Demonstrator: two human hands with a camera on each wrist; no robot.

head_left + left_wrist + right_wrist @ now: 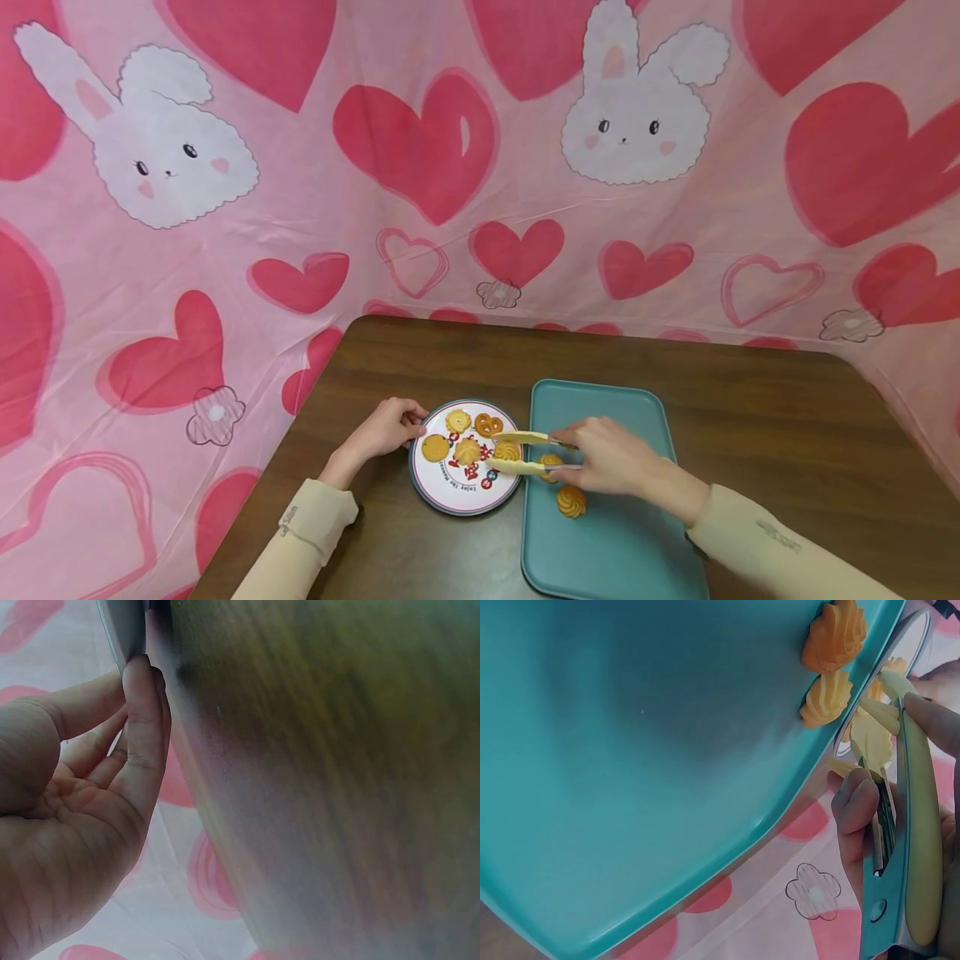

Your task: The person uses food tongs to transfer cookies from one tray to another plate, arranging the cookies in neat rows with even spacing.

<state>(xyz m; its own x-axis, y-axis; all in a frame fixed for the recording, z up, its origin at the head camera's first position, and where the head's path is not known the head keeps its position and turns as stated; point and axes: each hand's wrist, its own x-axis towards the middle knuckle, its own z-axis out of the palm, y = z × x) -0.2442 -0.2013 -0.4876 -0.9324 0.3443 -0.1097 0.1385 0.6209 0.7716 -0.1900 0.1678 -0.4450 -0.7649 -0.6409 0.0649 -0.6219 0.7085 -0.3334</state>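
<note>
My left hand (390, 427) pinches the left rim of a round white plate (450, 497) between thumb and fingers; only a sliver of the plate's edge shows in the left wrist view. My right hand (611, 457) grips a pair of tongs (922, 847) with cream-coloured tips. These tips reach over the plate's right side, one on either side of a swirl cookie (507, 451). Around it on the plate lie a pretzel (488, 425), a scalloped cookie (458, 421), a flat round cookie (436, 448) and a star-shaped cookie (468, 452).
Right of the plate, a teal tray (600, 554) lies on the dark wooden table (450, 350). Two piped swirl cookies, a front one (572, 502) and one partly behind the tongs (550, 460), sit near its left edge. A pink heart-patterned cloth (525, 192) hangs behind.
</note>
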